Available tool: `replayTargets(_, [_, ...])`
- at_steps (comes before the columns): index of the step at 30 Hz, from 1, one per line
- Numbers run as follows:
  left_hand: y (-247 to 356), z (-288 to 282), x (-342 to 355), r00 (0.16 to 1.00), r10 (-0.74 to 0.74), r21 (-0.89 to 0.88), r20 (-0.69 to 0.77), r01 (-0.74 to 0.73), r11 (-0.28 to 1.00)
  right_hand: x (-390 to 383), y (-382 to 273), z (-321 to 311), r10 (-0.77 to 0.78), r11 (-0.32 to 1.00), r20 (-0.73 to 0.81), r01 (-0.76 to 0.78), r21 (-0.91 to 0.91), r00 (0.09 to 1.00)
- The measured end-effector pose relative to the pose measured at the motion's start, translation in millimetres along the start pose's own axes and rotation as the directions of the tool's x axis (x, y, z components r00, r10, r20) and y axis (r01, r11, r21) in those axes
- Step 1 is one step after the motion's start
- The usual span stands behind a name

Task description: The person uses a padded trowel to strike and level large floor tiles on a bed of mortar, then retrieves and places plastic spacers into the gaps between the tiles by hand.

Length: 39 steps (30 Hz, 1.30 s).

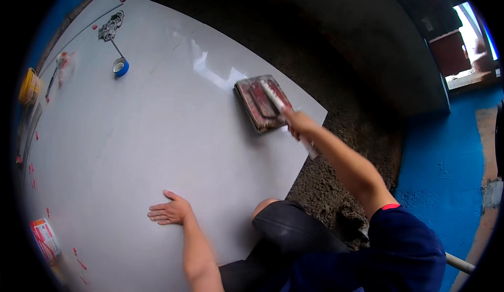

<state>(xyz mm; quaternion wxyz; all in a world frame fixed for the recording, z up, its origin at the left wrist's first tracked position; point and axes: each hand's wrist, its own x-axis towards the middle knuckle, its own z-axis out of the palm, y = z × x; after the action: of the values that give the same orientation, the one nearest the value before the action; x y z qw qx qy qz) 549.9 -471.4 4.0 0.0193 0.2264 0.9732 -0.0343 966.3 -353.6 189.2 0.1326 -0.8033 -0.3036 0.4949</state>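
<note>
My right hand is closed around the white handle of a square-headed tamper. Its thick, worn head has a reddish top and dark, dirty edges, and it is at the right part of a large pale glossy tile. Whether the head touches the tile or hovers just over it, I cannot tell. The handle's free end sticks out past my fist, slightly blurred. My left hand lies flat on the tile with its fingers stretched out, holding nothing. One of my knees rests near the tile's lower right edge.
A blue roll and a crumpled grey item lie far left. Red clips dot the left seam. A yellow bucket and a red-and-white tub stand left. Rough mortar borders the tile at right, beside a blue wall.
</note>
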Motion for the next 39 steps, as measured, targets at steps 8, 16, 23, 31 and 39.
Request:
replayTargets(8, [-2, 5, 2, 0.999, 0.038, -0.018, -0.039, -0.039, 0.999, -123, 117, -44, -0.545, 0.818, -0.461, 0.565, -0.109, 0.700])
replayTargets(16, [3, -1, 1, 0.996, 0.071, 0.073, -0.060, -0.067, 0.995, -42, 72, -30, -0.072, 0.987, -0.032, 0.067, -0.144, 0.997])
replayTargets(23, [3, 1, 4, 0.998, 0.062, -0.032, -0.028, -0.063, 0.997, -150, 77, 16, -0.532, 0.843, -0.273, 0.531, -0.084, 0.801])
replayTargets(31, [4, -27, 20, 0.997, 0.039, -0.176, 0.067, -0.027, 0.984, -79, -112, 152, -0.350, 0.764, 0.423, 0.516, -0.387, 0.836])
replayTargets(39, [2, -19, 17, 0.997, 0.075, -0.204, 0.020, -0.069, 0.977, -112, -104, 209, -0.668, 0.684, 0.069, 0.649, -0.334, 0.741])
